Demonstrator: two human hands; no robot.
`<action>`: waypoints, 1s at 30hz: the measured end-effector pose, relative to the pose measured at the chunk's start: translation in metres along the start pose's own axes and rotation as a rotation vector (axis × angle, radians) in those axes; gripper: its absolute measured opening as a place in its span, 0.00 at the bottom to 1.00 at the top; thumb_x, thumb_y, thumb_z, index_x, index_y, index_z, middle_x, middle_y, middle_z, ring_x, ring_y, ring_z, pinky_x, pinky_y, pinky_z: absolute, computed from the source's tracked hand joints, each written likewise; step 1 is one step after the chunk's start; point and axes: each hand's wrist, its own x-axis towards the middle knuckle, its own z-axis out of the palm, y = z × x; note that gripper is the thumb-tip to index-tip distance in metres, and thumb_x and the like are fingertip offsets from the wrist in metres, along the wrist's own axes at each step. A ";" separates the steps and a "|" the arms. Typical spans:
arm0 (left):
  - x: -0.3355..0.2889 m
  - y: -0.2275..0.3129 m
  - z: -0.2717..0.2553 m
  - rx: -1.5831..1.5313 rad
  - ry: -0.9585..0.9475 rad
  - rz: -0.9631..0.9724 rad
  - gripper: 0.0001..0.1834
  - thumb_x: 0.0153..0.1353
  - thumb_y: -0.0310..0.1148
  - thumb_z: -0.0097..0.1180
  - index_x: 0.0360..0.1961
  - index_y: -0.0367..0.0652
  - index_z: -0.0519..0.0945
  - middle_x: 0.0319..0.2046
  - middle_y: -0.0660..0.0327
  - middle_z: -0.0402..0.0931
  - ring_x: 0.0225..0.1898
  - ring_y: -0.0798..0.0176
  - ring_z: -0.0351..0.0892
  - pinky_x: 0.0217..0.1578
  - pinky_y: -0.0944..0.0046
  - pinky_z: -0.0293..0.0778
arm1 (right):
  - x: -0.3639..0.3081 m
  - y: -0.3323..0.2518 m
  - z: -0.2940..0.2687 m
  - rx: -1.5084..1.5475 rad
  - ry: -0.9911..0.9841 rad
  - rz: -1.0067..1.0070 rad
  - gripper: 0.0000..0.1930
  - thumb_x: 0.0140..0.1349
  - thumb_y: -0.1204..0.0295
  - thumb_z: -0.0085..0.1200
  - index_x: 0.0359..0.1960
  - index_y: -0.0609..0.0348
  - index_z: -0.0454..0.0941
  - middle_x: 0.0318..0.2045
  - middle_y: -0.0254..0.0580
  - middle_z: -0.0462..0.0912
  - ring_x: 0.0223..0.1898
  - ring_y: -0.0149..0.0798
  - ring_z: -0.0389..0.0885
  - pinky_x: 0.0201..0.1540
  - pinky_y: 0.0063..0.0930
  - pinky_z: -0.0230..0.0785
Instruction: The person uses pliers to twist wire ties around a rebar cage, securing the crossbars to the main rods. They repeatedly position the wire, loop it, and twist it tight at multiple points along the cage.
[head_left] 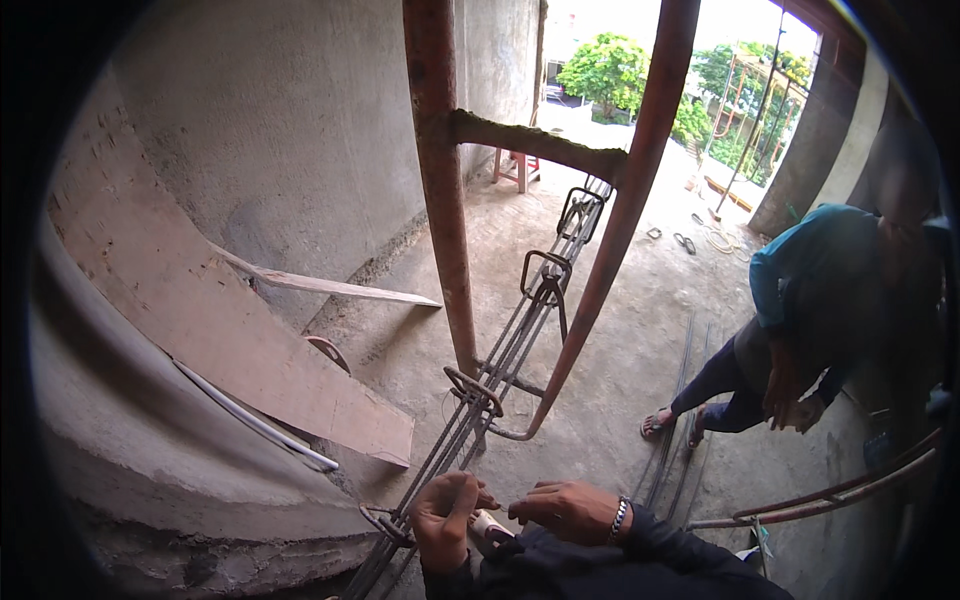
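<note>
Close to my body, my left hand (441,513) is closed, with its thumb and fingertips pinched together. Its grip covers something too small to make out. Facing it a short gap away, my right hand (574,512) has its fingers bent and pressed together; a chain bracelet circles that wrist. Whatever its fingertips may hold is hidden. Beneath and beside my left hand runs a long bundle of steel rebar (507,350), stretching away toward the bright opening. Bent rebar stirrups (474,392) are spaced along these bars. One more stirrup (386,524) sits just left of my left hand.
A rusty red metal frame (443,190) straddles the bars ahead. Plywood (230,310) leans on the left, beside a white pipe (255,420). On the right, another person (800,310) bends forward near loose rods (672,420) on the floor. Curved metal tubes (840,495) lie at lower right.
</note>
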 end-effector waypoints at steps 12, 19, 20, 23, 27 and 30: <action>0.003 -0.039 0.084 -0.397 -0.181 -0.094 0.11 0.74 0.31 0.50 0.46 0.33 0.78 0.35 0.54 0.81 0.40 0.56 0.87 0.44 0.54 0.87 | -0.064 0.012 0.002 -0.229 0.674 0.087 0.07 0.60 0.82 0.58 0.39 0.58 0.82 0.33 0.39 0.86 0.39 0.44 0.85 0.43 0.35 0.74; -0.008 -0.035 0.104 0.049 -0.261 0.073 0.13 0.71 0.30 0.56 0.47 0.29 0.81 0.37 0.54 0.83 0.42 0.62 0.86 0.46 0.62 0.84 | -0.102 0.014 0.001 -0.378 0.621 0.202 0.10 0.59 0.78 0.59 0.42 0.54 0.82 0.33 0.34 0.86 0.39 0.39 0.83 0.46 0.32 0.68; -0.006 -0.031 0.104 0.092 -0.288 0.068 0.13 0.71 0.30 0.56 0.47 0.28 0.81 0.37 0.54 0.83 0.42 0.63 0.86 0.46 0.63 0.84 | -0.102 0.014 0.001 -0.390 0.647 0.190 0.10 0.59 0.79 0.59 0.42 0.55 0.82 0.33 0.34 0.86 0.39 0.39 0.83 0.45 0.32 0.68; 0.003 -0.021 0.105 0.057 -0.313 0.000 0.13 0.71 0.30 0.56 0.47 0.28 0.80 0.37 0.51 0.84 0.41 0.58 0.87 0.44 0.60 0.85 | -0.091 0.016 0.005 -0.405 0.682 0.192 0.10 0.59 0.79 0.59 0.42 0.56 0.82 0.34 0.36 0.86 0.39 0.41 0.82 0.45 0.34 0.69; 0.030 -0.003 0.086 -0.052 -0.348 -0.067 0.13 0.72 0.32 0.55 0.46 0.29 0.80 0.38 0.48 0.84 0.39 0.55 0.88 0.42 0.56 0.86 | -0.057 0.021 0.013 -0.224 0.781 0.125 0.10 0.59 0.82 0.58 0.42 0.58 0.82 0.34 0.38 0.86 0.40 0.45 0.83 0.47 0.37 0.71; 0.047 0.010 0.069 -0.213 -0.318 -0.055 0.11 0.72 0.31 0.54 0.46 0.32 0.80 0.37 0.49 0.84 0.38 0.55 0.88 0.43 0.56 0.86 | -0.024 0.019 0.018 -0.182 0.841 0.036 0.10 0.60 0.83 0.57 0.42 0.58 0.82 0.35 0.37 0.86 0.41 0.45 0.83 0.48 0.37 0.72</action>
